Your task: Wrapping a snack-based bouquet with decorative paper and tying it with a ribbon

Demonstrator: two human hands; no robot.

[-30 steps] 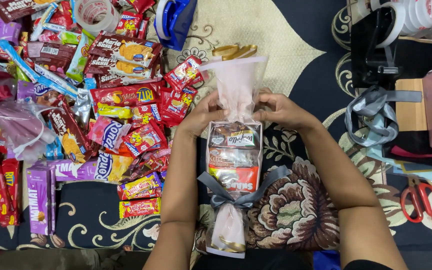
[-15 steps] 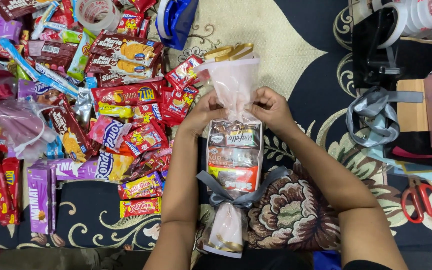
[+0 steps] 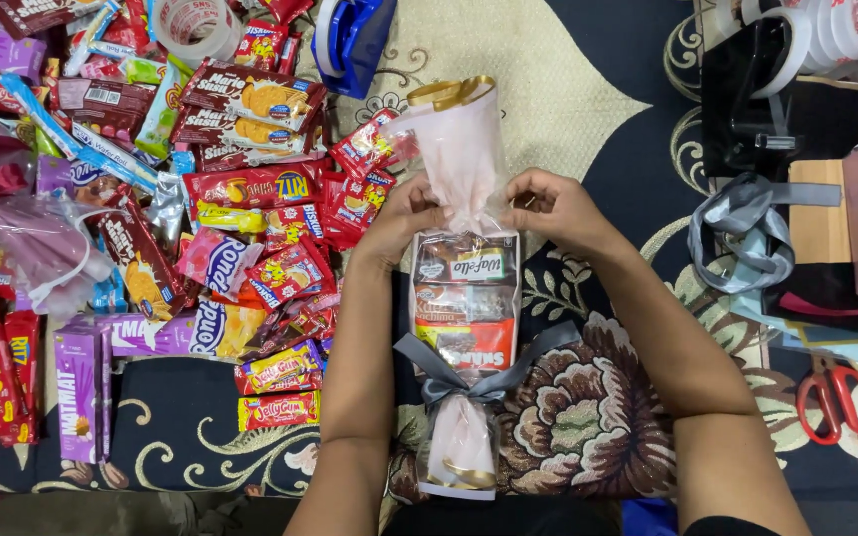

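Observation:
A clear pink-tinted cellophane gift bag [image 3: 466, 298] filled with stacked snack packets lies lengthwise in front of me on the patterned carpet. Its near end is tied with a grey ribbon bow [image 3: 469, 372]. At the far end, my left hand [image 3: 411, 213] and my right hand [image 3: 551, 206] pinch the gathered neck of the bag from either side, just above the packets. The loose pink top with its gold rim [image 3: 457, 124] fans out beyond my fingers.
A big heap of snack packets [image 3: 201, 199] covers the carpet on the left. A blue tape dispenser [image 3: 350, 40] and a tape roll [image 3: 196, 25] lie at the back. On the right are grey ribbon [image 3: 747, 233], red-handled scissors [image 3: 836, 397] and more tape rolls [image 3: 816, 35].
Both hands have drawn closer together at the bag's far end, gathering its loose top into a tighter neck. The rest has not moved.

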